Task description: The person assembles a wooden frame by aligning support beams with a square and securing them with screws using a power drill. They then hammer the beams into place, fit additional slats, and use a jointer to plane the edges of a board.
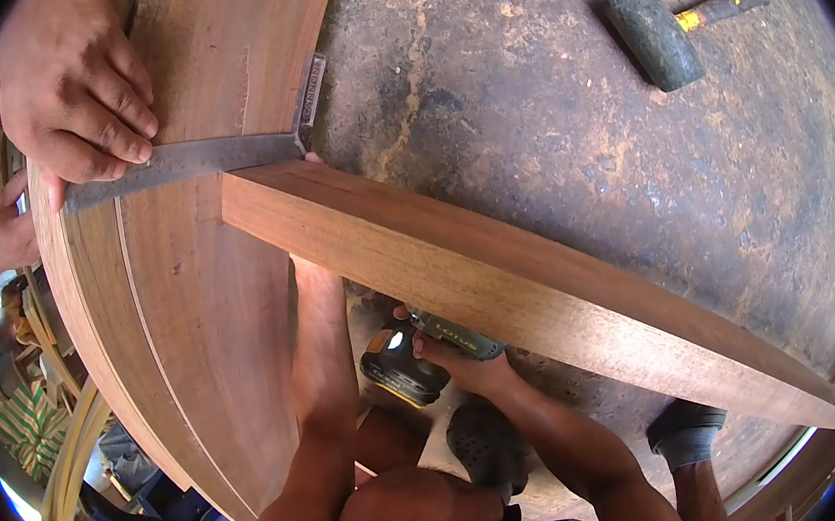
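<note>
My left hand is around the end of a thick wooden plank. Most of its fingers are hidden behind the wood, and one fingertip shows past the far edge. Under the plank, my right hand grips a cordless drill, whose front end is out of sight. The plank's end meets a wide wooden panel at an angle. Across the panel, close to that end, lies the steel blade of a square. A co-worker's hand presses the blade down.
A rubber mallet lies on the stained concrete floor at upper right. Another person's hand touches the panel's left edge. A blue machine stands at lower left. My feet are below the plank.
</note>
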### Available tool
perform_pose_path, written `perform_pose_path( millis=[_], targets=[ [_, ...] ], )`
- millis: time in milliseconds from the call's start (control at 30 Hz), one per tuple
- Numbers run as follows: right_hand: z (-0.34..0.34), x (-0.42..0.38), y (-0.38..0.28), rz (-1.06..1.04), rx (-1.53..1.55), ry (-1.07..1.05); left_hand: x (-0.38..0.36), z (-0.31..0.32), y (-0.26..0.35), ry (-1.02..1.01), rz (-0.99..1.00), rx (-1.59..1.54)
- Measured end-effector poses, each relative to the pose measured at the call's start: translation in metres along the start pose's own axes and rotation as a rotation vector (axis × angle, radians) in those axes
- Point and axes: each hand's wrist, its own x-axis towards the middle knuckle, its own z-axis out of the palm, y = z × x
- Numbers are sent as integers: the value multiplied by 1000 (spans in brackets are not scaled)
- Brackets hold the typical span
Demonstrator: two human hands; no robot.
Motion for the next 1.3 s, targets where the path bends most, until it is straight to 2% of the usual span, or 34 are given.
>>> perform_pose_path(
  millis=[33, 133, 267, 367, 467, 533, 667, 733, 867, 967, 1033, 1300],
  targets=[
    [1, -1, 2, 3, 18, 10, -2, 2, 0, -4, -80, -217],
    [-4, 2, 8, -51, -37, -53, -5, 6, -2, -42, -124, -149],
    [-1, 1, -3, -20, 41, -14, 3, 2, -3, -132, -119, -193],
    [-1, 2, -15, -35, 61, -13, 8, 25, -22, -157, -14, -185],
    [-1, 3, -34, -145, 68, -94, 19, 21, -27, -202, -24, -150],
    [0, 3, -33, -148, 144, -92, 29, 14, -29, -570, -58, 119],
    [0, 3, -32, -155, 129, -99, 21, 19, -29, -517, -46, 126],
    [-1, 3, -34, -130, 81, -97, 15, 24, -29, -262, -23, -37],
    [-2, 3, -16, -104, 26, -85, 14, 14, -31, -315, -31, 54],
    [-2, 2, 6, -7, 41, -36, 16, 11, -33, -353, -67, -57],
    [-1, 2, 18, 36, 10, -2, 22, -6, -16, -320, 51, 131],
    [-3, 2, 6, -28, -24, -44, 21, -2, -25, -416, 94, 236]
  ],
)
